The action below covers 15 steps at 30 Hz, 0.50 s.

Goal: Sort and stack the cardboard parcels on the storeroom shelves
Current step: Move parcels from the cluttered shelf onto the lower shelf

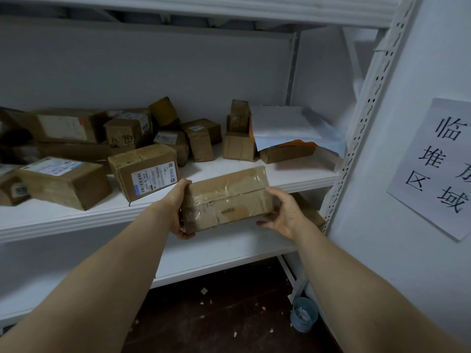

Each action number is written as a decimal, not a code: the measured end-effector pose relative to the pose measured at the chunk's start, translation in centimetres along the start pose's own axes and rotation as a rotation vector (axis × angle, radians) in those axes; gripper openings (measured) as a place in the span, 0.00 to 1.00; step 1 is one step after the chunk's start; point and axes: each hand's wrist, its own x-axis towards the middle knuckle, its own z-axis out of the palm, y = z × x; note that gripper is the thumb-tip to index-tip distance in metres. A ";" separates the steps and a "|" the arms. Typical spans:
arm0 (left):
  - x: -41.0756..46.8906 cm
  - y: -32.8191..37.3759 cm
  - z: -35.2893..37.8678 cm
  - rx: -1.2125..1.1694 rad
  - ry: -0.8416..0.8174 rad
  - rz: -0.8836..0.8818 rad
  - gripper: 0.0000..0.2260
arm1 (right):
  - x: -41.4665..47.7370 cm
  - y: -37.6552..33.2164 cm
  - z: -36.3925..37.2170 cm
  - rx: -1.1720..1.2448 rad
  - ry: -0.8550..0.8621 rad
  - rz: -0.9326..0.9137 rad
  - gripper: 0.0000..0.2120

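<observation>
Hands [178,207] gripping taped parcel [226,197], sign [438,164] (临, 堆, 区域)

Parcel [226,197] between left hand [175,205] and right hand [285,212] at the shelf [293,174] near edge, parcel heap [142,171] behind and left.

Two arms are showing, both running bare from wrist to the lower edge of view. Left forearm [107,276] and right forearm [356,281] are reading smooth and slim. Left hand [178,207] and right hand [283,212] are showing bare as well; dim light is flattening finer detail on fingers and knuckles.
</observation>
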 end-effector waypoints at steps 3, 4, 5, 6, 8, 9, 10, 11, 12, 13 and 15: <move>-0.5 0.0 0.7 0.025 0.010 0.070 0.15 | 0.6 -0.2 -0.4 -0.040 0.043 0.180 0.34; -0.7 0.0 1.0 0.029 -0.006 0.096 0.12 | 0.7 -0.2 -0.6 -0.027 0.040 0.220 0.35; -0.9 0.0 1.3 0.030 -0.025 0.115 0.11 | 0.5 -0.1 -0.9 -0.026 0.029 0.238 0.35; -0.9 0.0 1.6 0.030 -0.043 0.131 0.10 | 0.3 -0.1 -1.2 -0.043 0.014 0.243 0.32; -0.7 0.0 2.0 0.013 -0.081 0.153 0.09 | -0.1 0.1 -1.8 -0.095 0.013 0.240 0.28; -0.5 0.0 2.2 0.006 -0.098 0.153 0.09 | -0.2 0.3 -2.3 -0.104 0.030 0.232 0.28; -0.2 0.0 2.5 0.006 -0.112 0.150 0.11 | -0.2 0.5 -2.8 -0.093 0.051 0.223 0.29; 0.1 -0.2 2.9 0.017 -0.129 0.138 0.12 | -0.4 0.5 -3.2 -0.074 0.072 0.210 0.30; 0.2 -0.3 3.3 0.040 -0.144 0.128 0.13 | -0.4 0.6 -3.7 -0.055 0.093 0.198 0.31; 0.3 -0.5 3.7 0.070 -0.158 0.116 0.13 | -0.5 0.6 -4.2 -0.040 0.112 0.189 0.30; 0.3 -0.7 4.4 0.122 -0.169 0.114 0.14 | -0.7 0.6 -5.3 -0.042 0.115 0.173 0.24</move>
